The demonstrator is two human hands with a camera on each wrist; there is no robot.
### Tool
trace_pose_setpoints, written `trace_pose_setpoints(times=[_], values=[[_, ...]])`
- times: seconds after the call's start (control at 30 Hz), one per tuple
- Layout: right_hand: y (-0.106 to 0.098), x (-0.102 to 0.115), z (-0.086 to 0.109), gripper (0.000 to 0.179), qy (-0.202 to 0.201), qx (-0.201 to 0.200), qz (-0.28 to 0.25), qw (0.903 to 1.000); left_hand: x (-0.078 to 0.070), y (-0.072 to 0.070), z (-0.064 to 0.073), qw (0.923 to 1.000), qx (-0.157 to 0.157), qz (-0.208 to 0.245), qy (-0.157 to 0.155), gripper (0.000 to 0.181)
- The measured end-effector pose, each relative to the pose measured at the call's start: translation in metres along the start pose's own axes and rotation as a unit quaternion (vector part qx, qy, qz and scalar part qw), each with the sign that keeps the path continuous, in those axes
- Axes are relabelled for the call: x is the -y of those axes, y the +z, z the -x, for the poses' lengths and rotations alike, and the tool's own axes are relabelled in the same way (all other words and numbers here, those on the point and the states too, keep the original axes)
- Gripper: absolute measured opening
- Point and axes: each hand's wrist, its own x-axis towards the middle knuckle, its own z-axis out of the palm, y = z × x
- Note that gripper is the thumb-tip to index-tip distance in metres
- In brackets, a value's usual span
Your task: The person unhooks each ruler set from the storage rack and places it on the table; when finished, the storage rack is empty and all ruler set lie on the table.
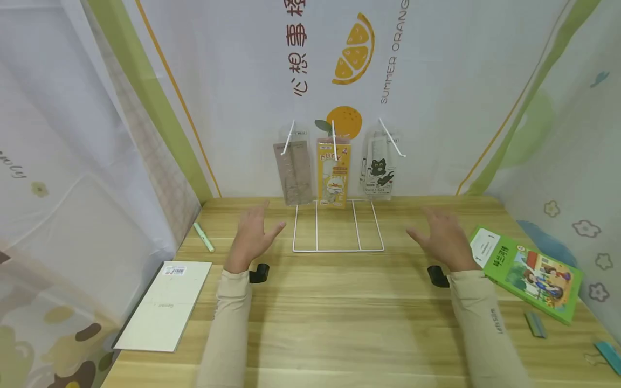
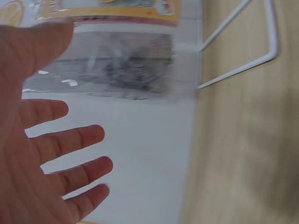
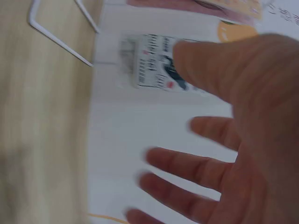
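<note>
A white wire display rack point(image 1: 338, 251) stands at the back of the table, with packs hanging from its three hooks. On the left hook is a greyish-brown pack point(image 1: 297, 175), in the middle a yellow duck-print pack point(image 1: 326, 183), on the right a ruler set point(image 1: 380, 171) with a black cat print. My left hand point(image 1: 251, 237) is spread, apart from the rack's left side and holding nothing. Fingers spread too, my right hand point(image 1: 445, 240) hovers to the rack's right with nothing in it. Its thumb overlaps the ruler set point(image 3: 154, 63) in the right wrist view.
At the left lie a pale green pen point(image 1: 204, 237) and a cream notebook point(image 1: 165, 307). On the right are a green picture-cover book point(image 1: 533, 275), a small grey-green block point(image 1: 536, 325) and a teal item point(image 1: 608, 355) at the edge. A printed white curtain point(image 1: 252, 64) hangs behind.
</note>
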Motion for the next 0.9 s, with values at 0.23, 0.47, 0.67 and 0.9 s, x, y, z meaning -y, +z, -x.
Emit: trace_pose_setpoints(times=[0.23,0.47,0.67,0.9], values=[[0.03,-0.006,-0.006,0.056,0.001,0.084,-0.053,0.9951,0.013,0.039,-0.006,0.9951,0.074,0.055,-0.035,0.066],[0.06,-0.009,-0.007,0.05,-0.004,0.116,-0.086,0.9895,0.022,0.067,-0.008,0.9805,0.156,0.088,-0.081,0.068],[0.076,-0.007,-0.003,0.043,-0.013,0.118,-0.097,0.9882,0.021,0.081,-0.008,0.9782,0.171,0.071,-0.094,0.066],[0.084,-0.008,-0.005,0.04,-0.03,0.095,-0.099,0.9901,0.019,0.087,-0.009,0.9819,0.147,0.048,-0.109,0.061]])
